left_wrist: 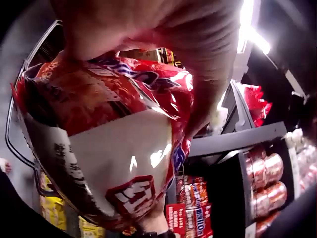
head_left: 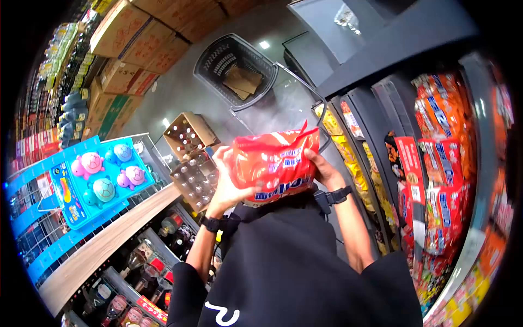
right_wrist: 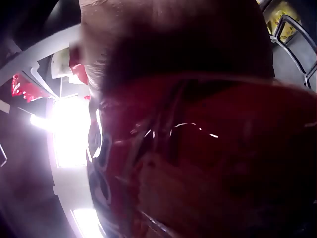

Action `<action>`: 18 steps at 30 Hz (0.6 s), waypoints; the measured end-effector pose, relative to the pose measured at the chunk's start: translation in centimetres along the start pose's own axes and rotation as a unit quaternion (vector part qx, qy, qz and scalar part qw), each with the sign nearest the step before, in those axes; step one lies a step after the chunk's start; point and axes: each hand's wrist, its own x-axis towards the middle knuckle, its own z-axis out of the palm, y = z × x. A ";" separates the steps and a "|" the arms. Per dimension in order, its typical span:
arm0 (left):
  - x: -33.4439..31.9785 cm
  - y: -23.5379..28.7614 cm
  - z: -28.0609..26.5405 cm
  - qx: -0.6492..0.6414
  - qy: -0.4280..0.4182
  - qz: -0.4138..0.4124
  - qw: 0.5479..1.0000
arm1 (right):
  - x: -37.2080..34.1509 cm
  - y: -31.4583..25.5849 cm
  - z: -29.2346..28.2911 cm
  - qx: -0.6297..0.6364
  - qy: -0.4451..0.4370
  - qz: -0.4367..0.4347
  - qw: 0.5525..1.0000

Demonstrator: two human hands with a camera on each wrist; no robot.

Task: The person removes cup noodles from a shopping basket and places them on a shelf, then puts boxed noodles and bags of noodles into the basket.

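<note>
Red packet (head_left: 273,163), held by left grip (head_left: 223,186) and right grip (head_left: 328,171), basket (head_left: 211,66) beyond

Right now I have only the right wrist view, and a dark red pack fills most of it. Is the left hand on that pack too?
Observer: Yes. In the head view the left hand grips the red pack on its left side.
Operator: Good. Is anything standing on the floor beyond the pack?
Observer: A dark basket with flat brown pieces inside; they look like cardboard.
Operator: And what is on display at the person's left?
Observer: Some turtle-shaped toys, pink, blue and green, set against a bright blue backing.
</note>
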 end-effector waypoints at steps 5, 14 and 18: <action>2.1 0.0 -2.2 0.064 -0.004 0.001 0.998 | 6.8 -2.4 1.1 -0.204 -0.029 -0.070 0.976; 12.5 -2.9 -9.3 0.305 0.075 0.041 0.948 | 19.4 -6.2 5.5 -0.345 -0.007 -0.284 0.895; 21.5 -7.9 -13.1 0.293 0.058 0.063 0.952 | 27.6 -7.7 3.6 -0.344 0.033 -0.261 0.901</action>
